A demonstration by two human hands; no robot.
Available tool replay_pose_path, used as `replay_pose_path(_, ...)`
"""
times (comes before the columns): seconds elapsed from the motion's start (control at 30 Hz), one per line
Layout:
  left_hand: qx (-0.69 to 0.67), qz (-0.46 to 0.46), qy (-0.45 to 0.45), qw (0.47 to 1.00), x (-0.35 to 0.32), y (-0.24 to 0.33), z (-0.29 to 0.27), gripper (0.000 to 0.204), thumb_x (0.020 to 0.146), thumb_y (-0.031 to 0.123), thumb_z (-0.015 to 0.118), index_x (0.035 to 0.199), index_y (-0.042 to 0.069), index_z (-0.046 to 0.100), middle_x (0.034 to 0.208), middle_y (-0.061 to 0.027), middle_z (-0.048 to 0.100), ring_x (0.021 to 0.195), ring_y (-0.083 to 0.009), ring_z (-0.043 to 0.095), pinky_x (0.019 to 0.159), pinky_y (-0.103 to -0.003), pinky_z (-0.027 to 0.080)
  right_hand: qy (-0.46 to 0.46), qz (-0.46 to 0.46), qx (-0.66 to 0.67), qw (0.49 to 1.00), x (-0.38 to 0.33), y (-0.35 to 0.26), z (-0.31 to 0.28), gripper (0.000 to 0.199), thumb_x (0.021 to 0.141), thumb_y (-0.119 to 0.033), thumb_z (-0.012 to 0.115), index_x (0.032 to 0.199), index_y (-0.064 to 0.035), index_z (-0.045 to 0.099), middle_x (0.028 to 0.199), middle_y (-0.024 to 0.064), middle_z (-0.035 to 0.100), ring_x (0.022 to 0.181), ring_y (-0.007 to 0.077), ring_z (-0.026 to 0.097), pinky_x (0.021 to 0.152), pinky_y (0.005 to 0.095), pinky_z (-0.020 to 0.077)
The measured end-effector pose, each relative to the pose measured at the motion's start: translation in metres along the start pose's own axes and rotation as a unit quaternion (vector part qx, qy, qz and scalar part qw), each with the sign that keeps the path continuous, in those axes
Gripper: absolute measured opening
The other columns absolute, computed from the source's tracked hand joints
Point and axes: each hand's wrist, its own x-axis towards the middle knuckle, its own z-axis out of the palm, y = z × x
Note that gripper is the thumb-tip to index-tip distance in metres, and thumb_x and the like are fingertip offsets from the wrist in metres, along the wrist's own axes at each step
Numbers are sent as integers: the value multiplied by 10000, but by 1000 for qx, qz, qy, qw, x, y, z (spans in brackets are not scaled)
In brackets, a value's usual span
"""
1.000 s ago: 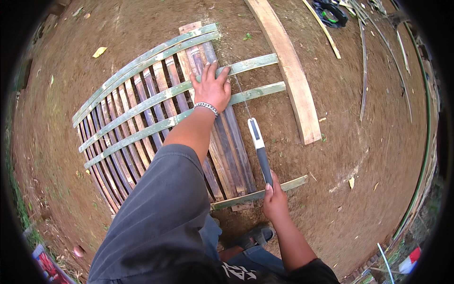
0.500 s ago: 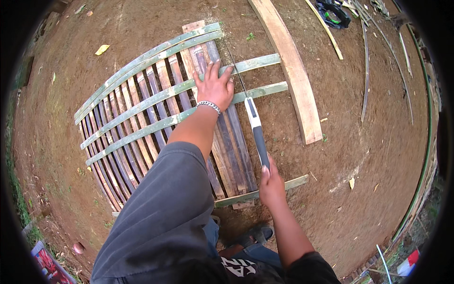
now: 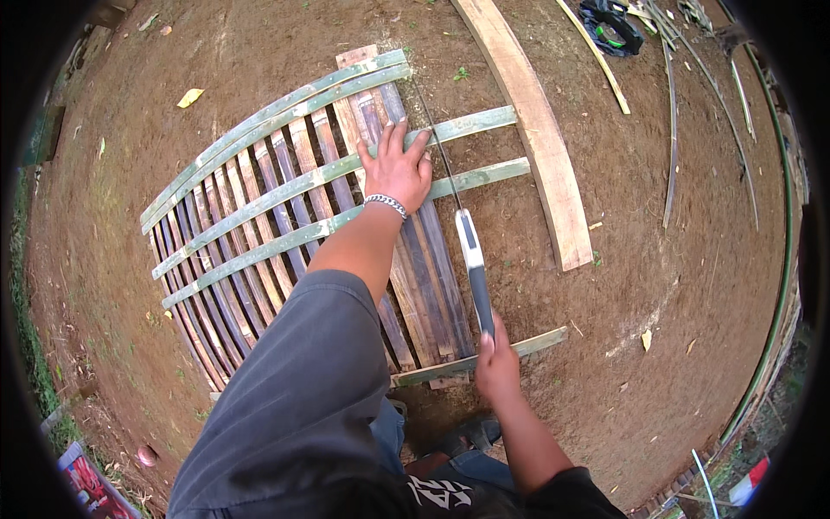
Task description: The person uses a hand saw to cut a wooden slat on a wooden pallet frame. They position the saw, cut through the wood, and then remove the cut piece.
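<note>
A panel of brown slats (image 3: 428, 277) lies on the ground, joined by green bamboo cross strips (image 3: 474, 123). My left hand (image 3: 399, 173) presses flat on the slats near the panel's right side, fingers spread, a chain bracelet at its wrist. In my right hand (image 3: 499, 370) is the grip of a handsaw (image 3: 472, 251), white and dark grey. Its thin blade points away from me, beside the rightmost slat and across the two middle strips, whose ends jut out to the right. Whether the teeth touch a strip is hard to see.
Right of the panel lies a thick curved-looking timber plank (image 3: 540, 147), against or near the strip ends. Thin loose strips (image 3: 670, 138) and a black plastic bag (image 3: 609, 30) are at the far right. My feet stand close to the panel's near edge.
My right hand has drawn the saw back toward me, so its handle sits nearer. My left hand stays in place on the slats; the whole view has shifted slightly.
</note>
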Motion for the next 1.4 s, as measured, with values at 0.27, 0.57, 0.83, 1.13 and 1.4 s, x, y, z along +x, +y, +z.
replay_pose_path(0.27,2,-4,3,1000,-6,-8,7,441,965,292,522,1401,246,564,1548,-129,416,1486,-299,326,1186,-694,133,-72,81,0,994,43,-39,0,510,1044,-234,468,1542,-174,375,1071,306,671,950,494,671,795,543,531)
replay_pose_path(0.57,5,-4,9,1000,-5,-8,7,435,969,300,517,1399,257,568,1546,-131,420,1481,-298,335,1189,-690,128,-90,117,-22,989,53,-48,-3,511,1044,-246,468,1543,-194,372,1093,279,683,966,489,671,825,535,538)
replay_pose_path(0.83,8,-3,1,1000,-5,-3,5,441,970,306,516,1408,273,556,1561,-119,407,1486,-291,329,1193,-690,124,-86,123,-23,988,16,-27,-10,521,1046,-270,468,1548,-188,354,988,286,687,907,496,663,787,560,522)
replay_pose_path(1.13,-1,-2,-4,1000,0,2,1,437,974,304,500,1406,264,555,1565,-117,406,1489,-295,328,1190,-691,133,10,-47,-22,999,-8,23,-5,515,1053,-282,459,1548,-189,351,979,292,684,902,506,662,763,548,526)
replay_pose_path(1.4,1,-21,-7,1000,-3,-8,8,511,980,310,488,1483,216,485,1561,-110,417,1488,-282,329,1201,-670,115,-39,46,-7,998,35,-15,-10,492,1057,-299,463,1532,-194,388,944,284,677,879,486,671,759,542,525)
